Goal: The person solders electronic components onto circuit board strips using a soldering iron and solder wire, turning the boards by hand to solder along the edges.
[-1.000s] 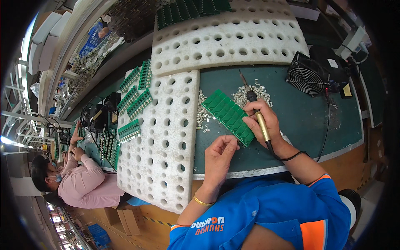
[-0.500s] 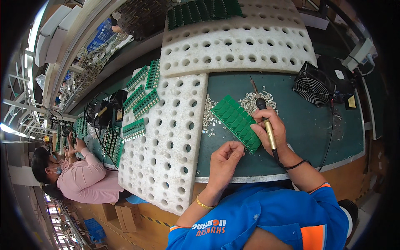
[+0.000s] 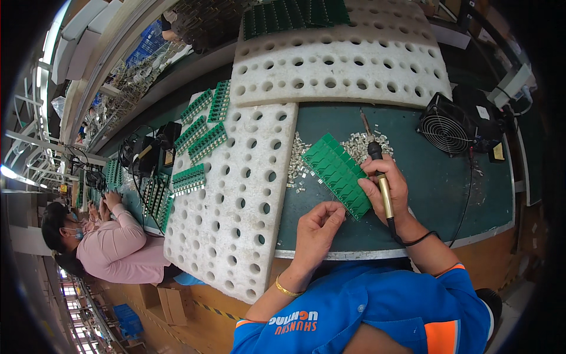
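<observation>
A soldering iron [image 3: 384, 192] with a brass-coloured handle and black collar is gripped in my right hand [image 3: 389, 183], its tip pointing up and away from me. The thumb of that hand is at the right edge of a green circuit board panel [image 3: 333, 174], which lies tilted over the work surface. My left hand [image 3: 319, 232] has thumb and forefinger pinched together at the panel's lower end; what they hold is too small to make out. Beyond the panel lies a heap of small whitish components [image 3: 355, 146], with more of them [image 3: 296, 156] along its left side.
White foam boards with holes lie at left [image 3: 233, 200] and at the back [image 3: 330, 65]. Populated green boards [image 3: 207, 143] rest on the left foam, and green panels [image 3: 295, 17] on the back one. A black fan [image 3: 443, 124] stands right. A co-worker [image 3: 118, 245] sits at far left.
The whole view has shifted slightly. My hands keep nearly the same hold, and the iron's tip still points away from the panel. The co-worker's hands have moved a little.
</observation>
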Demonstrator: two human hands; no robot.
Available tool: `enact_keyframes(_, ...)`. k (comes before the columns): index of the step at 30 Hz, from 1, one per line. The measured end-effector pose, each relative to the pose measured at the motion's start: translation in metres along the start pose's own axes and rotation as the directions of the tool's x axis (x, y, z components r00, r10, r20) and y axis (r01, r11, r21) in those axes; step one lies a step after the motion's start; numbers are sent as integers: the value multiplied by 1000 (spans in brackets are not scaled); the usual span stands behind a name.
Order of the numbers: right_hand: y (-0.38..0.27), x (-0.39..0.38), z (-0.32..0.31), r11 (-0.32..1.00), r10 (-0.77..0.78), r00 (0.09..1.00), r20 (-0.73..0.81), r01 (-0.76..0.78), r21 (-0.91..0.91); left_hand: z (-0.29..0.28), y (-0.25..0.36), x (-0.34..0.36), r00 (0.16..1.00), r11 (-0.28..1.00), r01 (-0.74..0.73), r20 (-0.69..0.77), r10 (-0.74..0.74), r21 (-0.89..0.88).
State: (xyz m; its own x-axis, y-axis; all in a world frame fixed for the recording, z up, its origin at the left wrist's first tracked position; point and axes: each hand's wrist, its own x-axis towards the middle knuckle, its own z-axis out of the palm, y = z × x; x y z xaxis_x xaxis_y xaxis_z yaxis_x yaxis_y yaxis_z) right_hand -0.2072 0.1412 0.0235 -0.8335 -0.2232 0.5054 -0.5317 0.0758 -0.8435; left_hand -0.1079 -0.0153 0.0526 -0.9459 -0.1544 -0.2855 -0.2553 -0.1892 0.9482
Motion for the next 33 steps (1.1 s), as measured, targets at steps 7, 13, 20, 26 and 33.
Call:
enact_keyframes(7,-10,3,-4,990,-128,992,5,128,-56,-5,0,0,998,998,58,22,-59,35)
enact_keyframes(13,-13,4,-5,974,-209,978,-2,208,-91,-3,1,1,998,997,61,16,-62,38)
enact_keyframes(20,-21,5,-8,957,-267,963,25,268,-107,-3,6,-2,998,998,65,26,-65,19)
enact_keyframes(26,-27,-1,-20,930,-349,932,93,357,-88,-6,16,-8,998,998,48,42,-47,-39)
enact_keyframes(33,-43,0,-34,924,-382,911,159,381,33,-15,24,-8,985,955,163,100,-142,-247)
